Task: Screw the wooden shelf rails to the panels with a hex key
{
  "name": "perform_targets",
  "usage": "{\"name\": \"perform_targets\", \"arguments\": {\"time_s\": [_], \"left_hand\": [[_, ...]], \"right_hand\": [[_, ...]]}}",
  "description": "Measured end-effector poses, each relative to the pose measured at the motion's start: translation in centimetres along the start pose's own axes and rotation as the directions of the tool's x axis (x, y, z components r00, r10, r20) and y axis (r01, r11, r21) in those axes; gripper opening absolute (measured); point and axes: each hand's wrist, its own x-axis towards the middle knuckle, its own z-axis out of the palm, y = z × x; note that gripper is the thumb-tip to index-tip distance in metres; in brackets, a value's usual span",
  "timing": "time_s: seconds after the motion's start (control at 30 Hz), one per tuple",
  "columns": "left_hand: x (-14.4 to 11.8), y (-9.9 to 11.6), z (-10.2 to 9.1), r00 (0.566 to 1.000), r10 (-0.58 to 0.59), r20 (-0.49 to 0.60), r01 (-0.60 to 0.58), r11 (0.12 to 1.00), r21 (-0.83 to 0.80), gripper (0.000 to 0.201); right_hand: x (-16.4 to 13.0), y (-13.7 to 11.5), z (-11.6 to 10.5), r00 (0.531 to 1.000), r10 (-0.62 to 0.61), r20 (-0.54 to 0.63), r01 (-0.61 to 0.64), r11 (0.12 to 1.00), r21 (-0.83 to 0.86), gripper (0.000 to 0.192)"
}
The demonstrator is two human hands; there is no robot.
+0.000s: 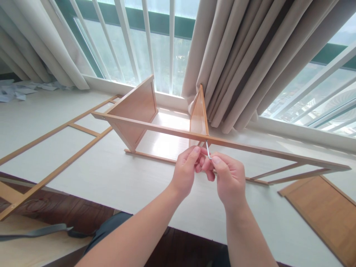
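At the far left we see crumpled papers (16, 91) lying on the pale floor (116, 181) by the drawn curtain (36, 48). Nearer, a flat wooden frame (58, 148) lies on that floor, running from the near left toward the window (155, 52). Just right of it stands a partly built wooden shelf unit, its left panel (136, 109) upright and a long wooden rail (155, 126) crossing the scene from left to right. Our left hand (185, 172) sits just below the rail's middle, its grip closed, fingertips pinching around the short end of a small metal hex key (208, 150). The key's shaft rises to the rail where a second upright panel (198, 116) meets it. Our right hand (229, 180) touches the left one, its grip also closed, thumb and forefinger pressed on the key's bend. Farther right a loose wooden board (328, 215) lies flat on the floor, well apart from both hands.
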Motion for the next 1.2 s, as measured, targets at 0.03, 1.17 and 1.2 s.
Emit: {"name": "perform_targets", "arguments": {"time_s": [0.03, 1.17, 1.2], "left_hand": [[0.2, 0.1, 0.0, 0.999, -0.027, 0.019, 0.028, 0.999, -0.043, 0.042], [0.8, 1.3, 0.8, 0.946, -0.288, 0.148, 0.322, 0.878, -0.355, 0.025], [0.8, 1.4, 0.9, 0.944, -0.289, 0.157, 0.327, 0.873, -0.361, 0.025]], "right_hand": [[0.0, 0.1, 0.0, 1.000, -0.005, 0.008, 0.005, 1.000, -0.009, 0.039], [-0.1, 0.5, 0.5, 0.940, -0.316, -0.129, 0.224, 0.857, -0.463, 0.024], [-0.1, 0.6, 0.5, 0.937, -0.323, -0.137, 0.227, 0.856, -0.464, 0.023]]}}
